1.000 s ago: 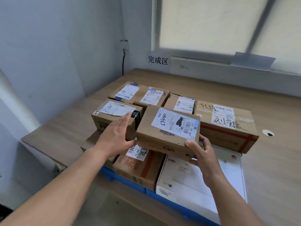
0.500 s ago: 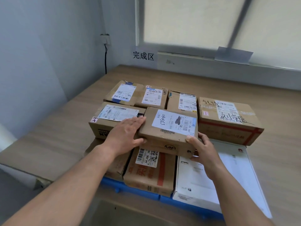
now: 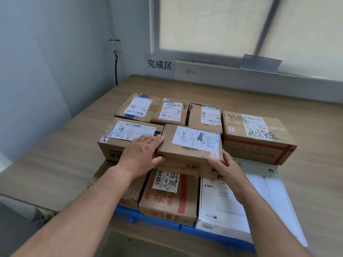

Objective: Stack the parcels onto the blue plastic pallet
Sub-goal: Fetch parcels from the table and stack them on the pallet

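A small brown parcel [image 3: 189, 145] with a white label sits on the second layer of a stack on the blue plastic pallet [image 3: 157, 220]. My left hand [image 3: 141, 154] holds its left side, fingers along the edge and thumb under the front. My right hand [image 3: 224, 167] grips its front right corner. A labelled brown box [image 3: 118, 138] lies touching it on the left. A taped box [image 3: 258, 138] with handwriting stands to its right. Below are a red-printed carton [image 3: 170, 199] and a white flat box [image 3: 222, 204].
Three more labelled parcels [image 3: 167, 112] fill the back row of the stack. The pallet rests on a wooden table [image 3: 55, 154] set in a corner. A wall stands on the left with a cable [image 3: 116, 67], and a window sill runs behind.
The parcel has settled lower and slightly left against the neighbouring box. Both hands stay on it. The camera has come closer and tilted down.
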Demonstrator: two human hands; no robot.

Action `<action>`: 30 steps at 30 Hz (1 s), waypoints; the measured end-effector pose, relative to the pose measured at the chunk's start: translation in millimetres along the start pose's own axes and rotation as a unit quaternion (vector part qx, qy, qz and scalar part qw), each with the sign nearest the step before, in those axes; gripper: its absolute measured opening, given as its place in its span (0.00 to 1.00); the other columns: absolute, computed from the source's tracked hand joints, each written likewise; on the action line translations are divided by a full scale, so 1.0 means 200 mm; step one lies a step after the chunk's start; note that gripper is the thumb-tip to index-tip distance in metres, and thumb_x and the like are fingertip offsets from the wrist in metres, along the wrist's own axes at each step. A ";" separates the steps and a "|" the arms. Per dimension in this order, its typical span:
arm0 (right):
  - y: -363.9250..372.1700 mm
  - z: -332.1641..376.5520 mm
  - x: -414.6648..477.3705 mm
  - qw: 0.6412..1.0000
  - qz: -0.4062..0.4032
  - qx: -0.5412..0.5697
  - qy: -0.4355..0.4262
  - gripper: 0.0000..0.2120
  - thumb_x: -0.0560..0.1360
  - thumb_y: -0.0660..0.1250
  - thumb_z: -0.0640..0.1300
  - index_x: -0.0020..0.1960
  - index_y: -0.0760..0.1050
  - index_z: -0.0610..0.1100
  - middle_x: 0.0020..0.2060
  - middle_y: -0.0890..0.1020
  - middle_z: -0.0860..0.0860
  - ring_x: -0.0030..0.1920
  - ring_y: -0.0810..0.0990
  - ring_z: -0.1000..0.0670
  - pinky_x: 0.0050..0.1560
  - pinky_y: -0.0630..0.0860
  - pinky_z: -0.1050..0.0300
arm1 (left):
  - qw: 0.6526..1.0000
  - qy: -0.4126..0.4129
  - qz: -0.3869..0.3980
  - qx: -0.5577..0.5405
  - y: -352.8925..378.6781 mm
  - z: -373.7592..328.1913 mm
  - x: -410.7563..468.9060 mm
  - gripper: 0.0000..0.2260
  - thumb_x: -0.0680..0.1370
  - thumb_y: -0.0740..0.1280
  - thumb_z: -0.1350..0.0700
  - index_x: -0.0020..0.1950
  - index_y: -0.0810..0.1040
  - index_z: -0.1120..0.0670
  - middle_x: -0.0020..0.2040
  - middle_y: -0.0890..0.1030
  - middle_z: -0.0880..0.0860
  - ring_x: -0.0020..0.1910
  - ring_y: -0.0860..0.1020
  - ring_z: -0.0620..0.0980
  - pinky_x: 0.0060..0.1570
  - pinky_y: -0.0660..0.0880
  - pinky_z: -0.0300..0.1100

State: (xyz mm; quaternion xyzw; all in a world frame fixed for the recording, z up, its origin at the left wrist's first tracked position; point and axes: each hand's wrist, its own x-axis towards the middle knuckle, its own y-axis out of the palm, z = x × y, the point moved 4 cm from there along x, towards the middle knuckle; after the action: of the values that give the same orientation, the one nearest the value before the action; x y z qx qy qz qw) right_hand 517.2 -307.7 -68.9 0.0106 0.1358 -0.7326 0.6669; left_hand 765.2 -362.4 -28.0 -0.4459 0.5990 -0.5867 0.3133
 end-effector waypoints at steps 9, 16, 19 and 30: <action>-0.02 -0.01 0.02 1.000 0.004 -0.007 -0.001 0.41 0.67 0.70 0.61 0.76 0.59 0.56 0.61 0.77 0.54 0.57 0.77 0.56 0.48 0.72 0.61 | 1.000 -0.020 0.004 0.019 -0.02 -0.04 0.00 0.31 0.77 0.62 0.41 0.77 0.56 0.48 0.75 0.63 0.46 0.74 0.59 0.46 0.72 0.55 0.43; -0.10 -0.02 0.02 1.000 0.010 -0.025 0.003 0.55 0.58 0.74 0.69 0.77 0.54 0.55 0.69 0.72 0.52 0.66 0.72 0.50 0.67 0.70 0.47 | 0.998 -0.046 0.035 -0.003 -0.07 -0.09 0.00 0.36 0.73 0.58 0.31 0.76 0.58 0.48 0.74 0.63 0.47 0.73 0.60 0.46 0.70 0.59 0.47; -0.19 0.00 0.01 0.998 -0.022 -0.053 -0.011 0.52 0.58 0.72 0.71 0.76 0.58 0.55 0.67 0.71 0.50 0.66 0.71 0.48 0.65 0.72 0.43 | 0.998 -0.056 0.016 -0.033 -0.10 -0.14 0.03 0.45 0.66 0.46 0.23 0.75 0.59 0.48 0.75 0.63 0.48 0.74 0.60 0.47 0.70 0.59 0.48; -0.78 0.07 0.00 0.938 -0.288 -0.166 -0.100 0.21 0.73 0.72 0.49 0.64 0.75 0.47 0.53 0.78 0.47 0.52 0.74 0.50 0.50 0.66 0.60 | 0.994 0.025 -0.090 -0.050 -0.13 -0.71 0.39 0.29 0.77 0.64 0.43 0.75 0.62 0.52 0.72 0.69 0.50 0.70 0.66 0.49 0.69 0.63 0.44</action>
State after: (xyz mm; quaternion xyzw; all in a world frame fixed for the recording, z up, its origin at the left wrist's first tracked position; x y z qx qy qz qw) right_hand 366.8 -298.6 -26.4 -0.2131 0.1853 -0.8576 0.4298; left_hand 610.7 -370.8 26.1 -0.4983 0.5928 -0.5925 0.2217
